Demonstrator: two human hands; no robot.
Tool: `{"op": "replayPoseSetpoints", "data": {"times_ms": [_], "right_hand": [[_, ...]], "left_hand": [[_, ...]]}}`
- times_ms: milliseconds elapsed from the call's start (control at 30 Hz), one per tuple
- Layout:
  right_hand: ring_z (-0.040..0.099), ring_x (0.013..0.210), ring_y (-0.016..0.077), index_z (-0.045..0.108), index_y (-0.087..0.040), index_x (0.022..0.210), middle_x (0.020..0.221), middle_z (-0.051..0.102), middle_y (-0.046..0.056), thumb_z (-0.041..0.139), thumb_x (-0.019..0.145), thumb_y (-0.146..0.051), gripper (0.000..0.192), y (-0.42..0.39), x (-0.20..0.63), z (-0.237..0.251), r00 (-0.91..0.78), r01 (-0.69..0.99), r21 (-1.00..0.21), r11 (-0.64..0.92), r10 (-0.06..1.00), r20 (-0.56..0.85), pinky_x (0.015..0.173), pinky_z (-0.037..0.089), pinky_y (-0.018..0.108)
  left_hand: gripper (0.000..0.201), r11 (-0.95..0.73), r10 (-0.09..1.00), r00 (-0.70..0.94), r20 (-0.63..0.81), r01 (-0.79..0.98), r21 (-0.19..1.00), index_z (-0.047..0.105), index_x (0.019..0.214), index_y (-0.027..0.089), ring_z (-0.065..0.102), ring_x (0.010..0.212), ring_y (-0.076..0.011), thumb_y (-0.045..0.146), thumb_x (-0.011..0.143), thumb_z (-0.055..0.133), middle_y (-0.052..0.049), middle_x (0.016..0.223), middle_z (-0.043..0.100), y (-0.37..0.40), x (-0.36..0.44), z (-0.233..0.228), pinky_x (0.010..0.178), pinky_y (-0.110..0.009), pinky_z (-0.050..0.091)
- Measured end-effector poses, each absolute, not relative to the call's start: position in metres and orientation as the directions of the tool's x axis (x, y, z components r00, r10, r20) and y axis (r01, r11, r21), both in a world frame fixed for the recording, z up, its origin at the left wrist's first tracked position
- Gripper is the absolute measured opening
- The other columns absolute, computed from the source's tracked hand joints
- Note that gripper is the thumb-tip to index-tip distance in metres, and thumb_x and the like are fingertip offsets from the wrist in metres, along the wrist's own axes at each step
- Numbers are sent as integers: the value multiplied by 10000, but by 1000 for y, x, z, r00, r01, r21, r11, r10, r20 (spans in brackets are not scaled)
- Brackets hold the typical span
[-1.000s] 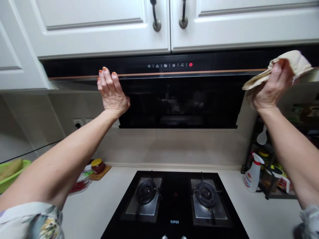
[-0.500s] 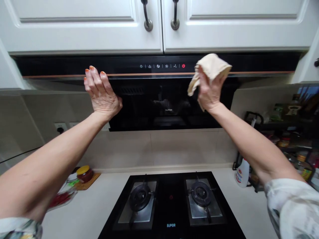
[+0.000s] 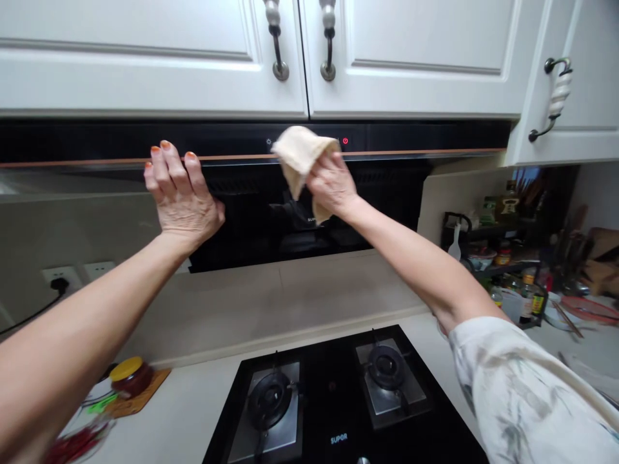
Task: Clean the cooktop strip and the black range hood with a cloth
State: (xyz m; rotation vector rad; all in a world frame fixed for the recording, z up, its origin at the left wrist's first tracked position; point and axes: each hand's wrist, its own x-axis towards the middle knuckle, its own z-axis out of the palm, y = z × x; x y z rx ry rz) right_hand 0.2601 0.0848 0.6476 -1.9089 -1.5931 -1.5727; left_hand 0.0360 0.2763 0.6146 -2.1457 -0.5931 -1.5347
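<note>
Across the wall runs a black range hood [image 3: 406,136] with a copper-coloured strip and a lit red power symbol. My right hand [image 3: 333,185] grips a cream cloth [image 3: 296,149] against the hood's front, over part of the row of control symbols. The fingertips of this hand are partly behind the cloth. Farther left, my left hand [image 3: 184,193] rests on the hood's lower front edge, its fingers stretched out and pointing up, with no object in it.
White cabinets [image 3: 425,58] with metal handles hang just above the hood. Below is a black gas stove [image 3: 333,399] with two burners. A yellow-lidded jar [image 3: 131,377] stands on a wooden board at left. A rack [image 3: 517,264] of bottles stands at right.
My right hand has moved left along the hood with the cloth, from right of the power symbol to left of it. The camera has turned to the right. My left hand stays on the hood.
</note>
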Motion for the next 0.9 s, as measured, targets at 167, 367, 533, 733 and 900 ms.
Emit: {"op": "replayPoseSetpoints", "data": {"times_ms": [167, 367, 533, 733, 900], "right_hand": [[311, 1539, 378, 403, -181, 1636, 1633, 388, 174, 305, 1036, -260, 613, -10, 396, 634, 79, 748, 49, -662, 162, 984, 1190, 312, 688], [384, 1461, 260, 402, -119, 1626, 1627, 398, 200, 77, 1052, -286, 681, -117, 531, 640, 401, 546, -495, -675, -309, 863, 1210, 300, 556], [372, 1469, 284, 399, -128, 1630, 1643, 372, 185, 16, 1050, -335, 726, -108, 524, 634, 345, 609, -491, -623, -349, 871, 1223, 281, 518], [387, 1514, 324, 422, -112, 1625, 1602, 443, 178, 146, 1062, -282, 650, -7, 403, 623, 86, 786, -2, -618, 106, 991, 1267, 272, 591], [418, 1488, 382, 489, -165, 1586, 1514, 531, 196, 264, 1058, -208, 576, 100, 284, 635, -193, 849, 323, -418, 324, 926, 1216, 314, 678]], "left_hand": [[1132, -823, 108, 252, 962, 565, -55, 105, 1665, 73, -179, 1607, -286, 270, 665, 600, -116, 1725, -145, 277, 41, 614, 1319, -624, -44], [1163, -839, 150, 240, 959, 544, -5, 42, 1686, 209, -213, 1598, -244, 312, 654, 569, 64, 1688, -245, 274, 41, 615, 1328, -551, -102], [1135, -815, 184, 241, 953, 579, 11, 26, 1685, 165, -245, 1590, -231, 335, 701, 565, 24, 1698, -247, 273, 43, 616, 1322, -540, -118], [1107, -818, 96, 240, 966, 572, -61, 82, 1668, 73, -191, 1608, -286, 249, 715, 618, -106, 1743, -145, 278, 42, 613, 1326, -584, -74], [1055, -844, -51, 244, 968, 508, -172, 200, 1639, 18, -69, 1620, -386, 138, 683, 629, -221, 1747, 16, 299, 39, 614, 1294, -686, 7]]}}
